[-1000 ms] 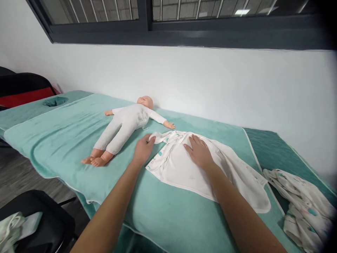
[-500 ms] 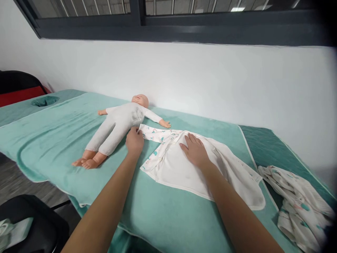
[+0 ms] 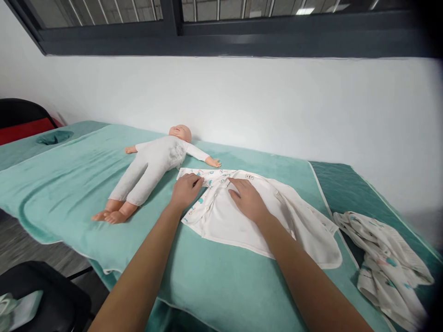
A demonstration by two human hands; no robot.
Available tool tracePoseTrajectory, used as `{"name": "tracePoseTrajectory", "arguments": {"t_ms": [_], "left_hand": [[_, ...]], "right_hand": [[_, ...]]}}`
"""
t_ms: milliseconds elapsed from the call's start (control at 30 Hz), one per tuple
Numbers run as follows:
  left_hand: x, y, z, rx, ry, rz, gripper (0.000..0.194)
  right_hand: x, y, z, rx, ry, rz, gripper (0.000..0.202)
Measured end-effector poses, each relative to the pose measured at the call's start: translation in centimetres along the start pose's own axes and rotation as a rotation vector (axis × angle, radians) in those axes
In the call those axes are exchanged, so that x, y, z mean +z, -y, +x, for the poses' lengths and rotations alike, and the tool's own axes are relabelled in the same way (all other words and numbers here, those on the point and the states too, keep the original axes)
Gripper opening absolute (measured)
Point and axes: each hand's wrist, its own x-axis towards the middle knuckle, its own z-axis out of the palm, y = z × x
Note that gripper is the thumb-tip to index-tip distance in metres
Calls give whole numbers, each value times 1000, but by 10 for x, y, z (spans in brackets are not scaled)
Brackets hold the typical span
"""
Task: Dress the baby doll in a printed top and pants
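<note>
A small white baby garment (image 3: 235, 221) with a teal and pink print lies spread on the green covered bed (image 3: 221, 286). My left hand (image 3: 187, 188) rests on its left sleeve, fingers curled; whether cloth is pinched between them is hard to see. My right hand (image 3: 248, 198) lies on the garment near the neckline, its fingers extended and slightly apart. A baby doll (image 3: 155, 161) in a white body suit lies on its back to the left, head toward the wall and one arm stretched toward the sleeve.
A crumpled printed cloth (image 3: 387, 263) lies at the right. A black chair (image 3: 44, 295) holding a pale item stands at the lower left, a red and black chair (image 3: 26, 129) at the far left. The white wall (image 3: 259, 101) borders the bed.
My left hand has moved from the sleeve's end rightward along the sleeve. My right hand has shifted slightly toward the neckline and the left hand. The view has shifted a little.
</note>
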Motion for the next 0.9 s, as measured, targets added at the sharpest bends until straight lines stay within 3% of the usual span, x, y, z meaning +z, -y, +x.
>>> {"name": "tracePoseTrajectory", "arguments": {"t_ms": [100,233,367,500,700,900], "left_hand": [[-6,-8,-10,-48,-103,-96,28],[-14,-26,-47,-59,-166,-236,27],[-14,-43,-94,79,-126,-108,18],[-6,-54,-124,67,-126,56,28],[-2,-54,-132,-1,-213,142,15],[-5,-73,-133,112,-294,131,8]], "right_hand": [[2,-3,3,117,16,152,45],[0,-7,19,293,111,286,52],[4,-5,41,419,95,230,42],[17,-2,44,456,-5,249,34],[23,-2,38,372,-89,436,33],[20,-7,41,417,-137,563,34]]}}
